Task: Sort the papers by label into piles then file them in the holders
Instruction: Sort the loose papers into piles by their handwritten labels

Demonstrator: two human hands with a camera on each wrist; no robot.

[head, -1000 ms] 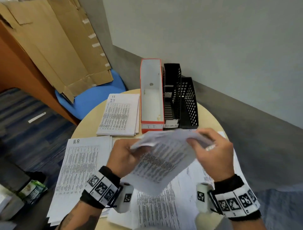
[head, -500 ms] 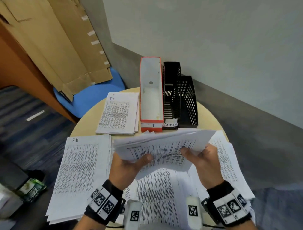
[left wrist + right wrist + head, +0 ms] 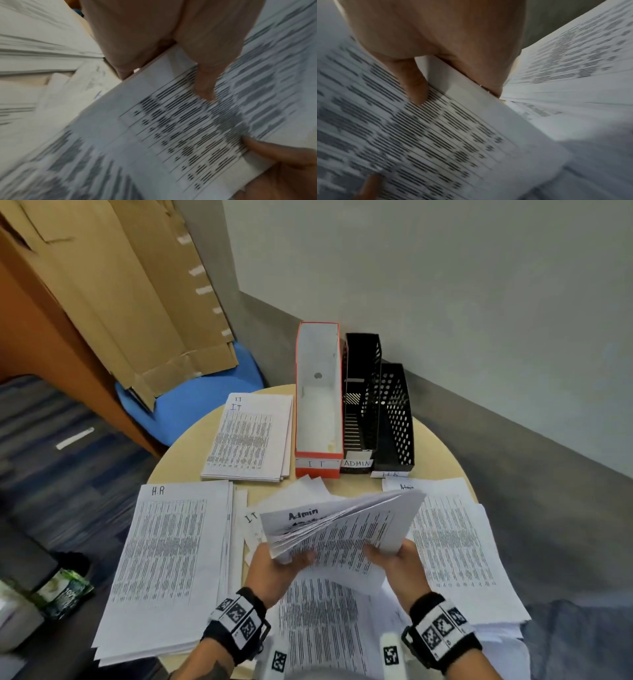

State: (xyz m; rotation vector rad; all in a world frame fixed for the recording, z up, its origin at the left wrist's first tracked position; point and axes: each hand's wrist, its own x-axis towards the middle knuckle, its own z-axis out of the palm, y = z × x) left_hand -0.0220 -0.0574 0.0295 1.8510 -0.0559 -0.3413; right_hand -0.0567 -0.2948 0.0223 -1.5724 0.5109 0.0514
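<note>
We had lowered and levelled the stack [image 3: 342, 529] since 1 second ago, both hands' fingers [image 3: 375, 553] pinching it, its Admin label now readable for sorting.

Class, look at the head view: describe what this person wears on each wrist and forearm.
Both hands are bare. The left hand and right hand each have a black fabric wristband carrying white square-patterned marker tags, plus a small white tagged camera unit. Dark tattoo markings show on the left forearm.
</note>
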